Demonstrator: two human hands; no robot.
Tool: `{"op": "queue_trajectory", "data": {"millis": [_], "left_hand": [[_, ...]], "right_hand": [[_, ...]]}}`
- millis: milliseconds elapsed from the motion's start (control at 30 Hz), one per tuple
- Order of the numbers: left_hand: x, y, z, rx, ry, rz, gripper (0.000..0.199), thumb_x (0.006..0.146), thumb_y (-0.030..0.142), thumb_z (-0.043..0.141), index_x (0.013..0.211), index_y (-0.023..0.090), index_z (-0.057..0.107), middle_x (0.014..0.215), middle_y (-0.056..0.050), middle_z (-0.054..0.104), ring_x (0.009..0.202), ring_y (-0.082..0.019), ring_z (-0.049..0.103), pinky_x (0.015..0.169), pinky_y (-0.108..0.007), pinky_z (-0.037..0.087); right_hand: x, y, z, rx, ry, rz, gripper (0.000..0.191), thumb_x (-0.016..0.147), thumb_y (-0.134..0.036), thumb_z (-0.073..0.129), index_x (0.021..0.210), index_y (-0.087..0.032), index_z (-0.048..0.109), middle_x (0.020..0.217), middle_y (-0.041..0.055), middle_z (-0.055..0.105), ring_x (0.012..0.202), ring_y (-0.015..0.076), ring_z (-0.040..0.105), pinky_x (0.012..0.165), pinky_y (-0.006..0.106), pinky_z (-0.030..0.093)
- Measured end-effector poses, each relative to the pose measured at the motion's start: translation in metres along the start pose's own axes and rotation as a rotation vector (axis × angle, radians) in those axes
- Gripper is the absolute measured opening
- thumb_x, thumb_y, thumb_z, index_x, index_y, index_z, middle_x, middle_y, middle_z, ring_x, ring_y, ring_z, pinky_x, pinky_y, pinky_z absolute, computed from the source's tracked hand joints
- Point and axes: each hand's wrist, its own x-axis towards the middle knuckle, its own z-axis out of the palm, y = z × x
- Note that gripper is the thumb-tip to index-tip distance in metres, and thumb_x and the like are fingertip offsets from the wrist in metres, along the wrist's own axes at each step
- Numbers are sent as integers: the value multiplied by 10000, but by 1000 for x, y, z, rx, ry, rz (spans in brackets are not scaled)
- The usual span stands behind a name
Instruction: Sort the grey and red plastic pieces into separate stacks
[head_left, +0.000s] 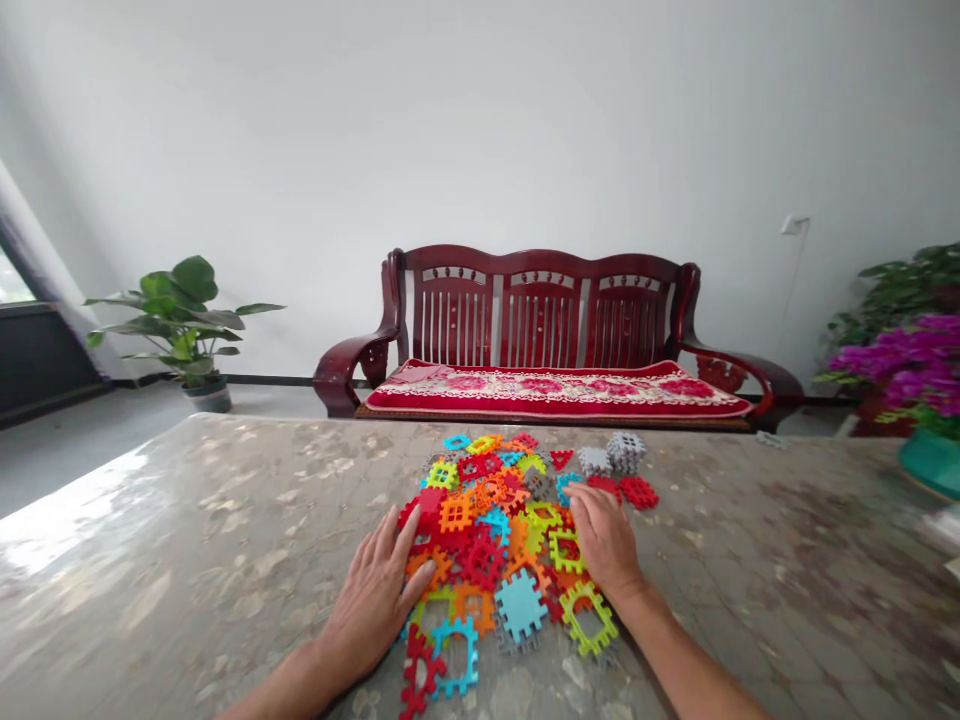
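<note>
A heap of interlocking plastic building tiles (487, 540) with toothed edges, in red, orange, lime green, blue and grey, lies in the middle of the table. My left hand (379, 590) rests along the heap's left side, fingers stretched out and thumb apart, touching the edge tiles. On the right side, my right hand (609, 540) lies with its fingers extended over the tiles. Its fingertips are at a small blue tile (568, 487), and no tile shows lifted in it. A solid light blue tile (520, 606) and a lime green frame tile (588, 618) lie near the front.
Behind the right hand sit a grey block of joined tiles (625, 452) and a red tile (639, 492). A patterned cover lies on the table (247, 520). Beyond it stands a dark red wooden bench (536, 310). Purple flowers (904, 365) in a teal pot are at right.
</note>
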Motion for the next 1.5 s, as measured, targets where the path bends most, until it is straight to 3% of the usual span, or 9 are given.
{"op": "queue_trajectory", "data": {"millis": [200,367,467,567,700,800,1033,1367,1500], "left_hand": [[23,-6,3,-38,19,3,670,927,542,305,1506,206,338,1558,-115,347,1441,-272,298,1153,-453,286],[82,-31,-2,-133,100,-68,663,934,497,265,1487,138,339,1512,-130,424,1425,-262,333,1149,-449,289],[118,-37,-2,-267,66,-88,683,931,479,233,1484,88,328,1507,-142,427,1394,-249,392,1131,-408,331],[137,-34,1,-352,24,-65,707,933,495,208,1506,88,285,1542,-131,365,1418,-233,351,1152,-390,293],[142,-23,4,-320,-62,-23,700,941,497,181,1531,123,238,1574,-101,301,1450,-226,281,1182,-426,211],[140,-17,3,-263,-122,-3,662,952,491,170,1536,186,240,1573,-54,311,1454,-217,272,1192,-463,165],[137,-16,2,-209,-210,57,630,975,469,130,1544,217,223,1587,-9,274,1470,-187,221,1204,-423,140],[141,-25,15,-153,-155,119,590,995,450,149,1525,232,290,1563,-19,336,1458,-193,259,1187,-418,192],[142,-27,17,-138,-170,132,579,998,437,169,1530,234,278,1566,-25,330,1462,-200,246,1188,-430,183]], "right_hand": [[8,29,-20,-100,102,79,315,915,-292,427,1064,-210,693,1139,68,688,1061,245,570,966,425,410],[15,56,-29,-316,95,208,384,767,-304,598,1134,-204,655,1265,121,603,1146,326,516,966,500,393],[18,64,-23,-375,87,234,465,717,-348,642,1158,-200,628,1335,146,532,1235,361,449,1009,535,358],[20,77,-21,-353,52,265,502,698,-329,627,1186,-213,602,1372,122,497,1289,344,414,1065,513,320],[22,105,-27,-246,-2,292,574,687,-199,520,1260,-189,552,1372,118,503,1295,276,449,1085,438,332],[21,117,-30,-275,-71,317,595,684,-176,511,1277,-172,555,1387,129,499,1302,284,449,1083,434,343],[20,113,-25,-409,-160,329,475,847,-253,484,1308,-157,546,1366,135,536,1272,271,489,1060,397,370],[23,127,-40,-498,-121,384,407,877,-185,436,1257,-143,576,1325,139,570,1211,257,533,1001,373,407],[22,110,-47,-519,-25,348,394,862,-218,476,1236,-157,582,1332,130,553,1204,271,517,998,388,394]]}}
